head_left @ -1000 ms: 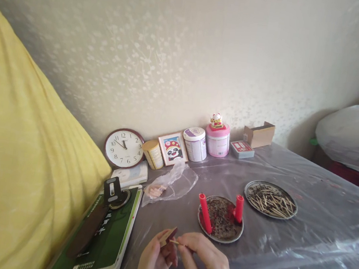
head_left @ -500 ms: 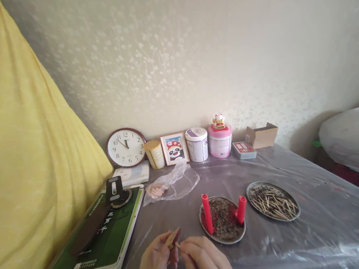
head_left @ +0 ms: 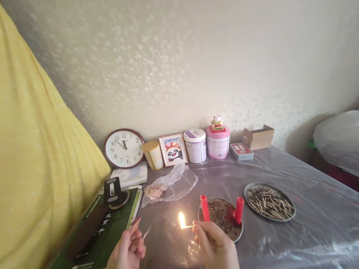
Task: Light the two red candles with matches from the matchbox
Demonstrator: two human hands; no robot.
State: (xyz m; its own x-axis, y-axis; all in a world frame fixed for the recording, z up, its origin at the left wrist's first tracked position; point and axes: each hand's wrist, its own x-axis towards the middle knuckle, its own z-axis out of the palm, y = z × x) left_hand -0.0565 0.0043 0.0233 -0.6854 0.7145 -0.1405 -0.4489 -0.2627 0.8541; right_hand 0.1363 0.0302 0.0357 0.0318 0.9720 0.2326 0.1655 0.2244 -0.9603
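A lit match [head_left: 189, 226] is pinched between the thumb and fingers of the right hand [head_left: 218, 252], its flame [head_left: 182, 220] held above the table [head_left: 169, 214]. A small brown piece [head_left: 135, 225] is gripped in the left hand [head_left: 127, 255], near the green book [head_left: 109, 242]. Two red candles [head_left: 238, 210] are carried on a stained round plate [head_left: 239, 238], the left one tilted and partly hidden by the right hand. Loose matchsticks [head_left: 269, 204] are heaped on a second plate [head_left: 246, 200], to the right.
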